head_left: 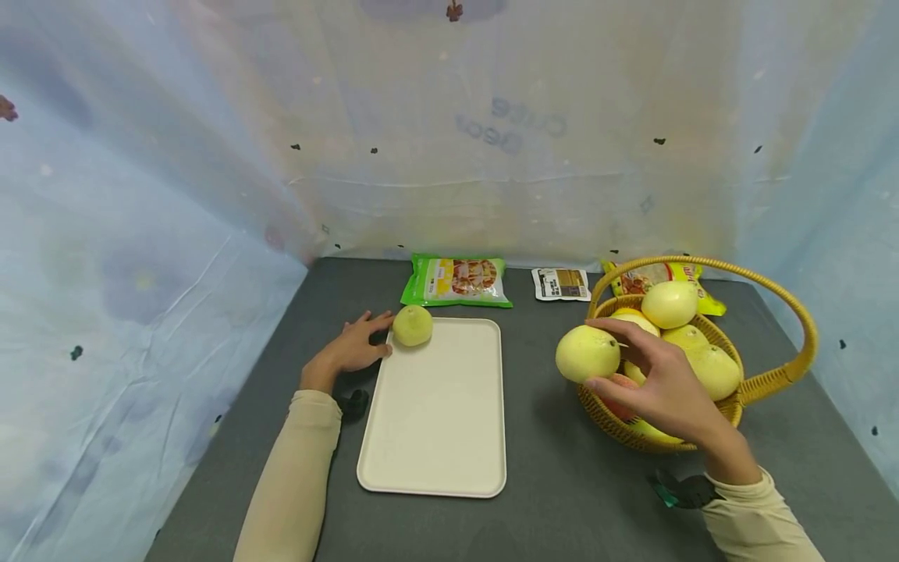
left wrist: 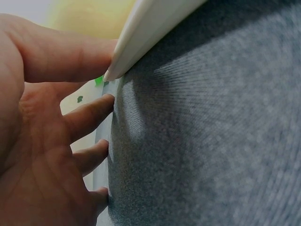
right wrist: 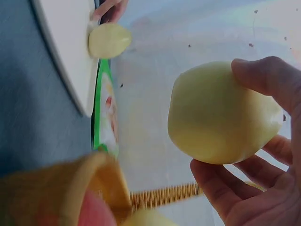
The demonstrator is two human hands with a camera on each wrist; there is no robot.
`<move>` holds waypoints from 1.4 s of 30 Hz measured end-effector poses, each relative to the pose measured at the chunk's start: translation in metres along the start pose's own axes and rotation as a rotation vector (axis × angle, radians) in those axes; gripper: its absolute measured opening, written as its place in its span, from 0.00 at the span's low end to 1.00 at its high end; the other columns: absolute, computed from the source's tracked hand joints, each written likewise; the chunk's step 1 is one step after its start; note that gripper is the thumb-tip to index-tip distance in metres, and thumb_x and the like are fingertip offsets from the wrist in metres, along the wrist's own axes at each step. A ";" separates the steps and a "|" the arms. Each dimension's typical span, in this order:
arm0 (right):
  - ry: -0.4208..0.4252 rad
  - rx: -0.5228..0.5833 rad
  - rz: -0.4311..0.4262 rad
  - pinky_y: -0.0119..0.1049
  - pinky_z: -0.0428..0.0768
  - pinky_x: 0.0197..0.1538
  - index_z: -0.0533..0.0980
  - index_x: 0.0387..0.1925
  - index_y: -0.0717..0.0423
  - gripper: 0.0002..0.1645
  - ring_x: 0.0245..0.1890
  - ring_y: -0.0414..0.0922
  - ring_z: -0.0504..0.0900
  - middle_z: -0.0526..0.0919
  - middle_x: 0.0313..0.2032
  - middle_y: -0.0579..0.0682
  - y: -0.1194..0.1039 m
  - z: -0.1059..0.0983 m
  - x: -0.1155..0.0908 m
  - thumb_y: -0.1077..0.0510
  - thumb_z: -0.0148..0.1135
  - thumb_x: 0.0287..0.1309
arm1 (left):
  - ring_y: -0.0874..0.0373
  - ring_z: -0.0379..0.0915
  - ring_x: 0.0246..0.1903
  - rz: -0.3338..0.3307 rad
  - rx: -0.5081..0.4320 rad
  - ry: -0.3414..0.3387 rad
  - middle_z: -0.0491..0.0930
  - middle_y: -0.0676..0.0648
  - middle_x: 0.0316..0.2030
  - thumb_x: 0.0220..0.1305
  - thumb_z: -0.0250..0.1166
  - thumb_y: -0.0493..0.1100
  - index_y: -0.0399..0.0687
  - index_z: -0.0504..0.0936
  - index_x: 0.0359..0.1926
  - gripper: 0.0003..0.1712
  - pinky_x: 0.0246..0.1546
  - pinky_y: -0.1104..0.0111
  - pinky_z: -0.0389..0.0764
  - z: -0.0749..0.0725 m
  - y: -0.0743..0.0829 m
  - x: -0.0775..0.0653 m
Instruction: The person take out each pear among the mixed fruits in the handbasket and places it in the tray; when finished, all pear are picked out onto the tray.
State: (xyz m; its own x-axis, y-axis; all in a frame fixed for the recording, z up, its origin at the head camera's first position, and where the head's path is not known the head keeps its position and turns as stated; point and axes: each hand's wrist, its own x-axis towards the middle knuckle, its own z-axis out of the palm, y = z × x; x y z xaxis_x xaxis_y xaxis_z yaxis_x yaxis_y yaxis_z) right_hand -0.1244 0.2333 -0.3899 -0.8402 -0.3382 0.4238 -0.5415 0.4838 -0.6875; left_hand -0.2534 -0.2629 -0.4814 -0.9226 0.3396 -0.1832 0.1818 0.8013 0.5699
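Note:
My right hand (head_left: 660, 382) holds a pale yellow-green pear (head_left: 587, 354) between thumb and fingers, over the left rim of a wicker basket (head_left: 618, 425). In the right wrist view that pear (right wrist: 218, 115) is clear of the basket. Another pear (head_left: 412, 325) sits at the upper left corner of a cream tray (head_left: 442, 414). Beside that corner is my left hand (head_left: 354, 346), its fingers spread. In the left wrist view, the thumb (left wrist: 70, 56) is against the tray's rim (left wrist: 136, 40); the other fingertips are at the dark tabletop. Whether they touch the pear is unclear.
More yellow fruit (head_left: 670, 304) and a reddish fruit (head_left: 620, 396) fill the basket, whose tall handle (head_left: 801, 312) arches to the right. Along the back lie a green food packet (head_left: 460, 281), a small white packet (head_left: 560, 284) and a yellow packet (head_left: 711, 304). Printed sheeting (head_left: 456, 203) encloses the table.

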 end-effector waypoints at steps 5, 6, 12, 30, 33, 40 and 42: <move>-0.018 0.050 -0.018 0.20 0.83 0.60 0.77 0.74 0.48 0.47 0.56 0.31 0.87 0.85 0.63 0.49 -0.005 0.016 0.018 0.67 0.85 0.54 | 0.29 0.33 0.87 0.001 -0.010 -0.002 0.55 0.39 0.87 0.78 0.62 0.47 0.47 0.63 0.86 0.40 0.81 0.26 0.31 0.000 0.000 -0.001; -0.021 0.062 -0.022 0.21 0.83 0.60 0.77 0.74 0.48 0.46 0.56 0.32 0.87 0.85 0.62 0.50 -0.006 0.019 0.022 0.67 0.85 0.54 | 0.30 0.33 0.87 0.001 -0.011 -0.002 0.55 0.39 0.87 0.78 0.62 0.46 0.47 0.63 0.86 0.40 0.82 0.27 0.31 0.001 0.000 -0.001; -0.028 0.092 -0.055 0.22 0.82 0.63 0.76 0.75 0.50 0.47 0.61 0.30 0.85 0.83 0.67 0.52 -0.010 0.036 0.042 0.66 0.84 0.56 | 0.30 0.33 0.87 0.000 -0.013 -0.002 0.54 0.39 0.87 0.78 0.62 0.46 0.47 0.62 0.86 0.41 0.81 0.27 0.31 0.001 0.000 -0.001; -0.111 0.225 -0.006 0.42 0.86 0.67 0.74 0.77 0.49 0.44 0.65 0.51 0.86 0.81 0.70 0.51 -0.003 0.099 0.102 0.59 0.81 0.62 | 0.30 0.33 0.88 -0.012 -0.012 -0.005 0.55 0.40 0.87 0.78 0.62 0.46 0.48 0.62 0.87 0.41 0.82 0.27 0.31 0.002 -0.002 0.000; -0.127 0.252 0.005 0.46 0.86 0.68 0.74 0.77 0.47 0.43 0.65 0.51 0.86 0.80 0.71 0.51 0.003 0.112 0.110 0.58 0.81 0.63 | 0.31 0.33 0.88 -0.017 -0.012 -0.007 0.55 0.40 0.87 0.78 0.62 0.46 0.48 0.62 0.87 0.41 0.82 0.28 0.31 0.002 -0.001 0.000; -0.137 0.292 0.034 0.51 0.86 0.67 0.75 0.76 0.54 0.44 0.63 0.53 0.87 0.82 0.69 0.53 0.013 0.137 0.126 0.57 0.82 0.61 | 0.31 0.33 0.88 -0.024 -0.001 0.000 0.55 0.40 0.87 0.77 0.63 0.47 0.48 0.63 0.86 0.41 0.82 0.28 0.31 0.002 -0.002 0.002; -0.142 0.297 0.049 0.49 0.86 0.67 0.75 0.76 0.54 0.43 0.63 0.54 0.87 0.82 0.68 0.54 0.016 0.143 0.129 0.57 0.83 0.61 | 0.31 0.33 0.88 -0.025 -0.001 0.003 0.55 0.40 0.87 0.77 0.63 0.47 0.48 0.63 0.86 0.41 0.82 0.28 0.31 0.002 -0.002 0.002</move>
State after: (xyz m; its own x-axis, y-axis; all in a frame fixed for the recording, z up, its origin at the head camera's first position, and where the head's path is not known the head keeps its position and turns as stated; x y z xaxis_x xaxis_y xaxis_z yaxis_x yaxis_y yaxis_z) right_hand -0.2370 0.0818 -0.4308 -0.8415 -0.4397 0.3140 -0.4513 0.2524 -0.8559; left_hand -0.2546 -0.2628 -0.4846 -0.9277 0.3180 -0.1954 0.1582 0.8092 0.5658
